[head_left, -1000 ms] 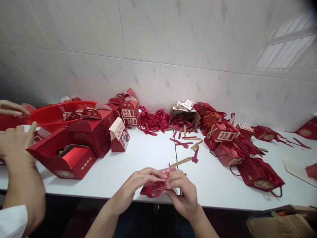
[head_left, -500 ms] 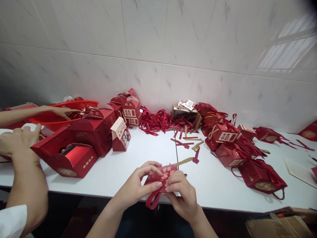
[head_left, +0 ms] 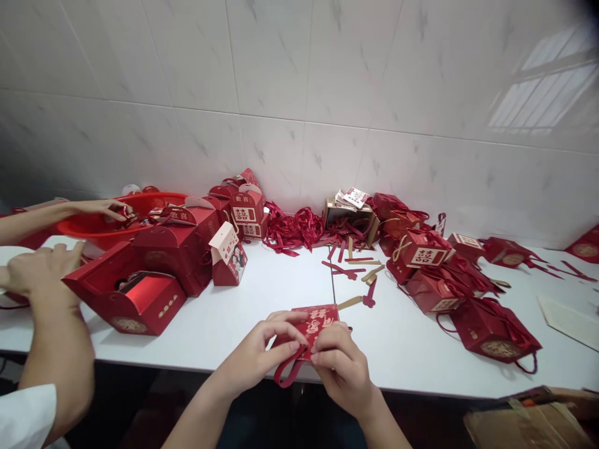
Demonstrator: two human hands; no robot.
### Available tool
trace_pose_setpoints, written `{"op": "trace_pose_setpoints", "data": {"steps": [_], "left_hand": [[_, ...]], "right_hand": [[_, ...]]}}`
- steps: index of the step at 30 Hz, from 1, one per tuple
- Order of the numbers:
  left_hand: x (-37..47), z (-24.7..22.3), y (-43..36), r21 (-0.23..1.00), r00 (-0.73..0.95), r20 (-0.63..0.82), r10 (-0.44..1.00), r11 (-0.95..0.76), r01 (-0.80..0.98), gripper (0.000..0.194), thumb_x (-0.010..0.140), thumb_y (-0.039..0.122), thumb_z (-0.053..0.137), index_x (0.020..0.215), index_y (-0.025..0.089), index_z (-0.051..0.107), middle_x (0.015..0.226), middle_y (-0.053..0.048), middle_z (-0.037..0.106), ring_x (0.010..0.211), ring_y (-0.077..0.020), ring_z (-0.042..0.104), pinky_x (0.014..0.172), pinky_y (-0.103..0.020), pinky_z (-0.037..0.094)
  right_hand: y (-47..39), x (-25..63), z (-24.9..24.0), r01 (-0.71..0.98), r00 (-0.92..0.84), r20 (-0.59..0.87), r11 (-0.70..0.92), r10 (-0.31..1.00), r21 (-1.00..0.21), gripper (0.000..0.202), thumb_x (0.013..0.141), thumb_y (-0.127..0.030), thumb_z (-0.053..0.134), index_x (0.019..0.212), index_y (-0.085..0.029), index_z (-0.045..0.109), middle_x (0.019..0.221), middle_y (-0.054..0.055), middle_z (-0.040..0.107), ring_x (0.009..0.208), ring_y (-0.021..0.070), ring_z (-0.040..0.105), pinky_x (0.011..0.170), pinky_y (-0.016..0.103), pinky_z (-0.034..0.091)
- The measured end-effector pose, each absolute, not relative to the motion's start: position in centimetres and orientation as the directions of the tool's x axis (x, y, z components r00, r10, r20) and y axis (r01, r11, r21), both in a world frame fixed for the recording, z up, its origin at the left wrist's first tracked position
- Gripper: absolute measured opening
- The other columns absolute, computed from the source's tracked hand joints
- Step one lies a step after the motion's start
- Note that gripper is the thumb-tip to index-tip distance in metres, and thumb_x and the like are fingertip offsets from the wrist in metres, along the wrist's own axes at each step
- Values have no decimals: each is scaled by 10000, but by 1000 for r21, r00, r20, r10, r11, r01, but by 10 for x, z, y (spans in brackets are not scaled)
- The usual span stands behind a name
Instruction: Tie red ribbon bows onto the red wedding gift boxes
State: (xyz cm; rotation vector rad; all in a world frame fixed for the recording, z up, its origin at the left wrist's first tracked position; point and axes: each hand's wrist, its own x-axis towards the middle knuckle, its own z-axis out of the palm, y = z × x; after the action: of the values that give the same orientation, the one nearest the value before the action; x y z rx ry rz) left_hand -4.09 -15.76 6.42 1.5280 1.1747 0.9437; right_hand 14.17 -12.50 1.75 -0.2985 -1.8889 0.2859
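I take the small red box as the clock centre, with 12 o'clock straight ahead. It sits at the near edge of the bench, between both hands.

Risks, left to right. At 9 o'clock an open red box stands well apart; I judge that a wide swing of the left arm could knock it. At 7 o'clock the ribbon loop hangs at the bench's near edge; a slack left grip could let it slip or twist. I cannot tell whether it is fastened. At the centre, uneven pressure could crease the small red box. Between 1 and 2 o'clock a gold strip lies just behind it; a forward push could drag the strip along.

Fingers, left to right. Left hand: fingers curled onto the box's left side, thumb tip and index tip nearly together beside the ribbon's upper end. Right hand: fingers bent and closed on the box's right side, fingertip contact partly hidden.
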Motion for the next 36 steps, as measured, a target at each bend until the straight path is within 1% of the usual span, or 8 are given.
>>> {"op": "trace_pose_setpoints", "data": {"steps": [8,13,15,17,21,26,32,36], "left_hand": [[-38,51,-160,929,151,133,979,-177,326,188,836,347,582,898,264,740,1284,-60,574,1277,-278,392,1091,-469,257],[-35,52,-158,958,140,105,985,-138,253,198,825,324,594,729,198,713,1232,-91,595,1203,-285,480,1047,-445,329],[-34,55,-157,955,148,111,983,-146,258,173,819,307,599,732,195,697,1242,-91,581,1194,-280,489,1035,-435,345],[-34,57,-157,928,141,138,980,-177,327,142,819,291,595,757,204,688,1268,-83,554,1207,-277,472,1047,-444,325],[-36,59,-159,818,95,221,971,-238,524,97,815,294,599,806,229,669,1289,-66,519,1259,-283,382,1074,-490,260],[-44,66,-160,745,232,194,953,-297,597,147,862,324,545,801,235,644,1270,-57,535,1286,-262,325,1065,-466,288],[-52,85,-154,760,464,112,879,-377,529,143,887,263,513,848,242,650,1269,-36,554,1283,-221,348,1055,-400,329],[-52,89,-150,752,516,116,849,-414,513,103,858,228,552,840,229,654,1255,-44,561,1274,-225,348,1052,-391,338]], "right_hand": [[-124,146,16,78,-320,877,932,359,-353,249,785,29,542,879,-201,537,787,19,576,722,148,531,689,354,441],[-126,142,18,72,-323,885,941,335,-330,248,786,31,531,876,-200,544,781,19,573,723,146,525,677,346,438],[-126,142,19,73,-329,886,944,328,-322,244,786,30,534,874,-197,548,786,22,577,728,145,523,679,343,437],[-126,142,19,83,-336,887,948,316,-307,230,789,23,539,866,-193,553,786,24,582,732,145,522,684,344,435],[-125,143,18,117,-355,884,953,304,-280,202,805,-2,538,863,-194,564,782,24,587,740,146,529,687,342,430],[-126,143,21,134,-397,869,955,295,-264,191,819,-18,519,850,-199,572,771,15,599,718,132,523,668,321,421],[-126,144,25,119,-425,862,961,277,-250,186,824,-22,504,834,-195,569,762,13,598,707,125,516,655,312,410],[-126,144,24,107,-437,857,962,272,-250,174,834,-35,502,831,-194,573,765,15,604,714,127,525,656,313,411]]}}
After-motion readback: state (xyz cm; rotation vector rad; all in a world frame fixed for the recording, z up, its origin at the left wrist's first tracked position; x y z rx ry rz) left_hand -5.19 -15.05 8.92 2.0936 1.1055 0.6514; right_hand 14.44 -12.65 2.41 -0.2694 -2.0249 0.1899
